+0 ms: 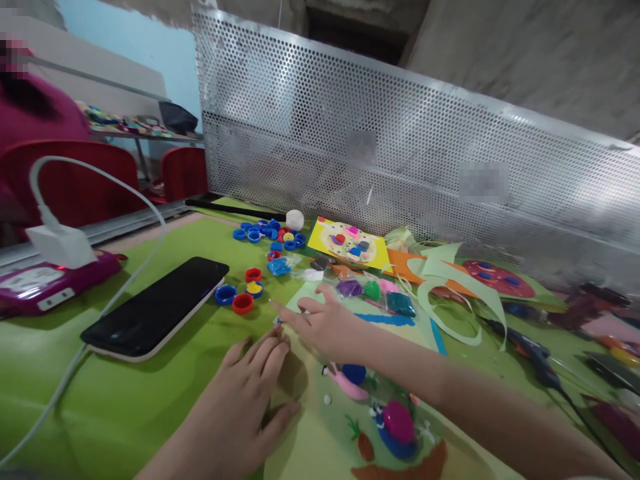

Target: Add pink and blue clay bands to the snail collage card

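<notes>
My left hand rests with its fingers stretched and thumb apart at the left edge of a pale paper sheet. Reaching in from the right, my right hand has its index finger pointing out over the sheet's upper left corner, close to my left fingertips. A tiny pale speck between the hands is too small to name. On the sheet are a pink clay snail with a blue shell, another figure with a magenta dome on a blue base, an orange clay carrot and a brown clay strip.
Left are a black phone, a white charger on a purple power strip, and its cable. Red bottle caps and blue ones, clay packets, a yellow picture card, paper scraps and a glue gun lie about.
</notes>
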Demonstrator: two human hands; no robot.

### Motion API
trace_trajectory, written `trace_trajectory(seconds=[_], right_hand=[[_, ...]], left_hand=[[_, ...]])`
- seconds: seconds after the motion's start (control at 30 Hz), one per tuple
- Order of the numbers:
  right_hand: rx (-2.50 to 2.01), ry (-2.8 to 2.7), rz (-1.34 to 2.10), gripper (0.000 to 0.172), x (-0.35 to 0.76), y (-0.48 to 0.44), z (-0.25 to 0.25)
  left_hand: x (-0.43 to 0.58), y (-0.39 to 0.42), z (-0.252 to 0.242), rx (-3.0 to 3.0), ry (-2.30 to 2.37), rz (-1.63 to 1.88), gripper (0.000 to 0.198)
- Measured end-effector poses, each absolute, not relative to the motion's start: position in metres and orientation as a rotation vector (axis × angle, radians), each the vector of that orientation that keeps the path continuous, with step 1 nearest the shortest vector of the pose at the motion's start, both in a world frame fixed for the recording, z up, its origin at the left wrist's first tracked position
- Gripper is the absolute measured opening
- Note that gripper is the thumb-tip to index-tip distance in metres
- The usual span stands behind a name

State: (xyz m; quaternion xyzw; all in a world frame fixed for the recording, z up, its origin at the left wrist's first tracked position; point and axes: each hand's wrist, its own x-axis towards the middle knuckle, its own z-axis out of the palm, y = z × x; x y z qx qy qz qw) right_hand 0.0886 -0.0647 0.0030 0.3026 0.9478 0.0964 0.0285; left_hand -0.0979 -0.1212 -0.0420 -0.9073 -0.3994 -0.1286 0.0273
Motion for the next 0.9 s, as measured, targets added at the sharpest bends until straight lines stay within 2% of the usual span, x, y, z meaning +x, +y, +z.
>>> trace_trajectory(seconds=[0.2, 0.47, 0.7, 0.9], right_hand=[[0.940, 2.835, 0.322, 0.077, 0.099, -0.065, 0.001], [1.006, 2.786, 0.308, 0.064, 0.111, -0.068, 0.009], [1.017, 2.792, 0.278, 0.070, 0.123, -0.064, 0.014], [0.994, 2.881, 0.122, 0.074, 0.120, -0.069, 0.010]], left_hand=[[-0.096, -0.120, -0.043, -2.817, -1.235, -0.484, 0.054], [-0.097, -0.118, -0.048, -2.792, -1.197, -0.607, 0.049], [-0.099, -0.117, -0.050, -2.768, -1.151, -0.606, 0.050], [-0.100, -0.117, -0.051, -2.717, -1.110, -0.598, 0.051]])
